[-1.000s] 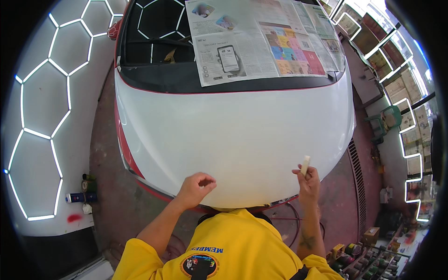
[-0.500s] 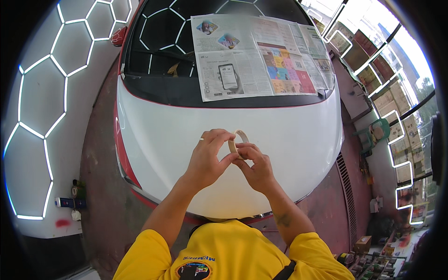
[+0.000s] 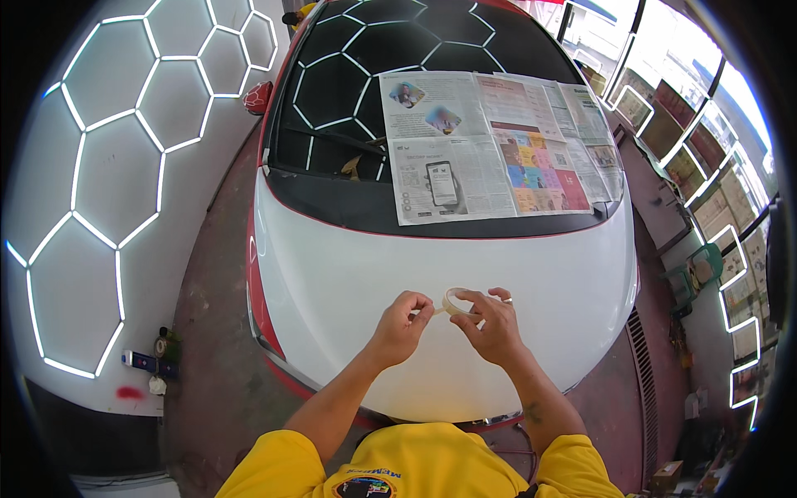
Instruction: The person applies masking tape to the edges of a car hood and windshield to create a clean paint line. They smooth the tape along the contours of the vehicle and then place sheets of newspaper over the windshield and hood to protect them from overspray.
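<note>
Above the white car hood (image 3: 349, 274), my right hand (image 3: 495, 329) grips a roll of masking tape (image 3: 449, 302) between thumb and fingers. My left hand (image 3: 400, 329) is closed in a pinch on the tape's loose end, and a short strip runs between it and the roll. Sheets of newspaper (image 3: 452, 137) lie over the right part of the dark windshield (image 3: 332, 91), their lower edge close to the red line at the top of the hood.
A wall with glowing hexagon lights (image 3: 116, 166) stands on the left. On the right are a green plastic chair (image 3: 706, 264) and a floor grate (image 3: 643, 365). Part of another person in yellow (image 3: 305, 12) shows beyond the car. A red side mirror (image 3: 258, 98) juts out at left.
My hands have moved apart, with the roll now in my right hand and a short strip stretched to my left. The view has shifted, so the car sits lower and further right.
</note>
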`<state>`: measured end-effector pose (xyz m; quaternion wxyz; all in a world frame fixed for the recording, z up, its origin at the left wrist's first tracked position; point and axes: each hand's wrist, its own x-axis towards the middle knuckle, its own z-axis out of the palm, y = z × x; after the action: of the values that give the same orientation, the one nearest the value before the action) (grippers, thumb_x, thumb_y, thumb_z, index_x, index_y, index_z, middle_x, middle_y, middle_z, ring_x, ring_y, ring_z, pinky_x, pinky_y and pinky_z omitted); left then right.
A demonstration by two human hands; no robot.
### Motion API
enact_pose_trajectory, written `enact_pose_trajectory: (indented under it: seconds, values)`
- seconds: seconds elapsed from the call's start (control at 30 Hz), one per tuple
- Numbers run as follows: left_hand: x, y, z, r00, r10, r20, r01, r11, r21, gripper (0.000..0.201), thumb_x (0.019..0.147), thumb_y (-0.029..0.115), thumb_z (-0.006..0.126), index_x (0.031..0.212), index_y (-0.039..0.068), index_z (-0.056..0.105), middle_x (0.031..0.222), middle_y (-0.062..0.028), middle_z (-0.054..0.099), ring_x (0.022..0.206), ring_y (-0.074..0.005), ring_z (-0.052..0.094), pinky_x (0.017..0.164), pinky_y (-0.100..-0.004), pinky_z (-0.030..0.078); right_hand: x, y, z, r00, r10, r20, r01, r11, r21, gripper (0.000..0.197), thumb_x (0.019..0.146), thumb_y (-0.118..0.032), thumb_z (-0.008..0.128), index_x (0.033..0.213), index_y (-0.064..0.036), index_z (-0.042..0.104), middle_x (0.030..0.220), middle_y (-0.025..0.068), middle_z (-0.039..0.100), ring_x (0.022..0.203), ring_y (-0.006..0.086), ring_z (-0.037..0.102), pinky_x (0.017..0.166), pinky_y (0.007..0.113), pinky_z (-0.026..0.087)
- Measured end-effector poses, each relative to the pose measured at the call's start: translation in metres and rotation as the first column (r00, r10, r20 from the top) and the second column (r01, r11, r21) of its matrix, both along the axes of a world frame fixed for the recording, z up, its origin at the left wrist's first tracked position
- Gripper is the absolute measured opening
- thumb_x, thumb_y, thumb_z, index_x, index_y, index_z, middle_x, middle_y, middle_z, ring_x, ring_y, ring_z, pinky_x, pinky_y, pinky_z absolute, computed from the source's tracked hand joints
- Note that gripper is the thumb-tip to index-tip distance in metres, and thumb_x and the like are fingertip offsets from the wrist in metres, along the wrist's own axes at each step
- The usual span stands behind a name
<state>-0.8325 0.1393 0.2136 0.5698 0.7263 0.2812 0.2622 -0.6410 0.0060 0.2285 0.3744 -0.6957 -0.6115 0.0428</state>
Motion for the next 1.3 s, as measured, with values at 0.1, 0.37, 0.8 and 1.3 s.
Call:
enact_pose_trajectory:
  seconds: [0.1, 0.37, 0.8, 1.3]
  values:
    - [-0.002, 0.01, 0.011, 0.987, -0.017, 0.16, 0.08, 0.913, -0.399, 0.014, 0.105, 0.014, 0.078, 0.103, 0.004, 0.07, 0.1, -0.0031, 0.074, 0.09, -0.0104, 0.066, 0.084, -0.0285, 0.055, -0.003, 0.007, 0.013, 0.988, 0.121, -0.099, -0.109, 0.987, 0.115, 0.043, 0.097, -0.018, 0.083, 0.137, -0.0098, 0.069, 0.074, 0.0049, 0.075, 0.072, 0.0272, 0.073, 0.088, 0.044, 0.055]
    - [0.022, 0.03, 0.017, 0.94, 0.334, 0.07, -0.336, 0.941, 0.024, 0.018, 0.102, 0.012, 0.083, 0.094, 0.003, 0.069, 0.08, 0.0009, 0.07, 0.072, -0.0046, 0.059, 0.067, -0.0245, 0.049, 0.044, 0.081, -0.006, 0.945, -0.325, 0.046, 0.319, 0.943, 0.099, 0.023, 0.105, -0.017, 0.07, 0.128, -0.0145, 0.071, 0.067, 0.0053, 0.068, 0.057, 0.0243, 0.067, 0.062, 0.043, 0.051]
    - [0.071, 0.122, 0.025, 0.954, 0.275, 0.12, -0.291, 0.946, 0.141, 0.02, 0.101, 0.014, 0.082, 0.115, 0.002, 0.075, 0.091, -0.0034, 0.08, 0.076, -0.0075, 0.066, 0.073, -0.025, 0.054, 0.065, 0.173, -0.003, 0.667, -0.05, -0.744, 0.036, 0.999, -0.035, 0.026, 0.104, -0.025, 0.079, 0.109, 0.0004, 0.075, 0.078, -0.0055, 0.054, 0.072, 0.0068, 0.044, 0.066, 0.027, 0.038]
    - [0.093, 0.242, -0.025, 0.804, 0.352, -0.478, 0.194, 0.605, 0.772, 0.046, 0.1, 0.057, 0.075, 0.144, 0.042, 0.076, 0.178, -0.0193, 0.035, 0.169, -0.0422, 0.015, 0.131, -0.0641, 0.013, 0.098, 0.173, -0.036, 0.553, -0.313, -0.772, 0.424, 0.904, -0.063, 0.021, 0.107, -0.021, 0.075, 0.107, -0.0002, 0.073, 0.082, -0.0079, 0.055, 0.073, 0.0029, 0.042, 0.064, 0.024, 0.034]
